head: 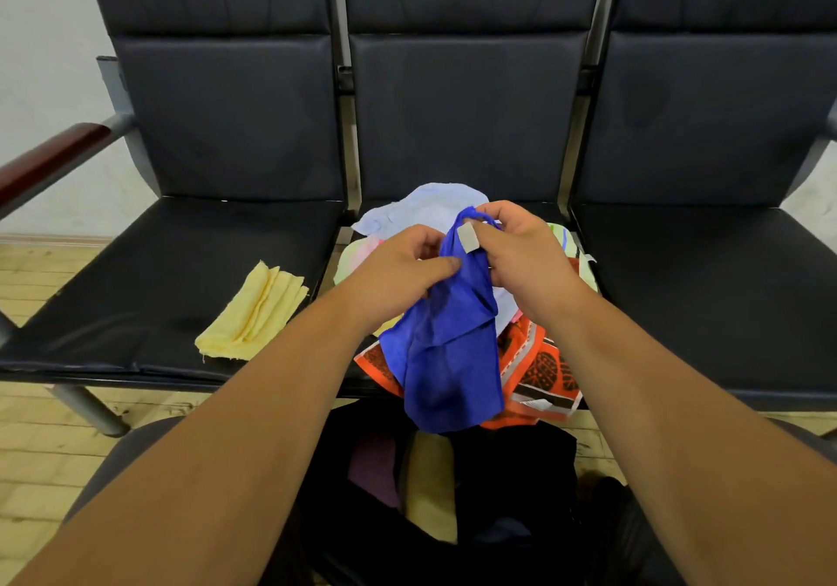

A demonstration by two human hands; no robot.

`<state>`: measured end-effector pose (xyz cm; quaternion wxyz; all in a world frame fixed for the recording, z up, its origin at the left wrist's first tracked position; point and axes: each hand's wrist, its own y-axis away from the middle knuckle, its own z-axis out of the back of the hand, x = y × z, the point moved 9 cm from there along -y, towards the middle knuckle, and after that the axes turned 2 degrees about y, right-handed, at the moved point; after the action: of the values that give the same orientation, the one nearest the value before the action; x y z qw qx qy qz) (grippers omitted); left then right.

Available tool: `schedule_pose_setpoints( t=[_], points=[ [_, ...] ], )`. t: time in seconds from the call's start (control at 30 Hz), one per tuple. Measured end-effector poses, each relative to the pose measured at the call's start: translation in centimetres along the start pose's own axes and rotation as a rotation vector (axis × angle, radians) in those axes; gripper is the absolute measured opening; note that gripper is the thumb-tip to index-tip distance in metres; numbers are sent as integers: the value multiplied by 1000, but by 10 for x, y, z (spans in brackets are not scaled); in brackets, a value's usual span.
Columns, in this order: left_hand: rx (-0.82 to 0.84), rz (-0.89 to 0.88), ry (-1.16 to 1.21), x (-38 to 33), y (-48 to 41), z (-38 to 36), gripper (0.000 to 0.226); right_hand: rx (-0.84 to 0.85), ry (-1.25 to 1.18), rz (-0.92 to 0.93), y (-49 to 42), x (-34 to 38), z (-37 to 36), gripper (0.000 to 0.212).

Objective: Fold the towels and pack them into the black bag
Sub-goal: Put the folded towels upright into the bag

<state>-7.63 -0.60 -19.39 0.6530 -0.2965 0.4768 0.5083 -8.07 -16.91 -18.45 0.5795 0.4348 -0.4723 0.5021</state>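
Forearms (226, 449) outstretched, left hand (398, 264) and right hand (521, 250) pinch blue towel (444, 359).

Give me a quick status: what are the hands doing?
Left hand and right hand both pinch the crumpled blue cloth towel, not yet folded. Folded pale yellow towel on left black seat. Black fabric bag open below, nothing in the way.
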Motion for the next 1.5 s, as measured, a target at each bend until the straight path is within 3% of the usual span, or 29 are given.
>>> schedule_pose_setpoints(
  t=[0.1,0.27,0.47,0.63,0.9,1.07,1.17,1.27,1.5],
  points=[
    [-65,0,-66,1,0,-1,28,-9,155,65,0,5,0,7],
    [-149,-50,-411,-1,-4,5,43,-79,274,128,2,12,6,2],
    [-196,-20,-164,-2,2,37,43,-162,251,104,-2,13,24,4],
    [-209,-7,117,-8,8,64,47,-137,241,82,-3,13,30,9],
    [-312,-80,-161,-14,11,88,33,-97,302,162,4,21,23,6],
    [-173,-124,-305,-23,17,78,39,-82,331,182,10,27,19,12],
    [-109,-75,-186,-21,17,77,34,-87,265,203,12,32,17,12],
    [-166,44,47,-14,14,87,21,-115,168,212,13,38,21,11],
    [-97,-185,490,-29,17,89,19,-133,44,176,14,47,20,14]
  ],
)
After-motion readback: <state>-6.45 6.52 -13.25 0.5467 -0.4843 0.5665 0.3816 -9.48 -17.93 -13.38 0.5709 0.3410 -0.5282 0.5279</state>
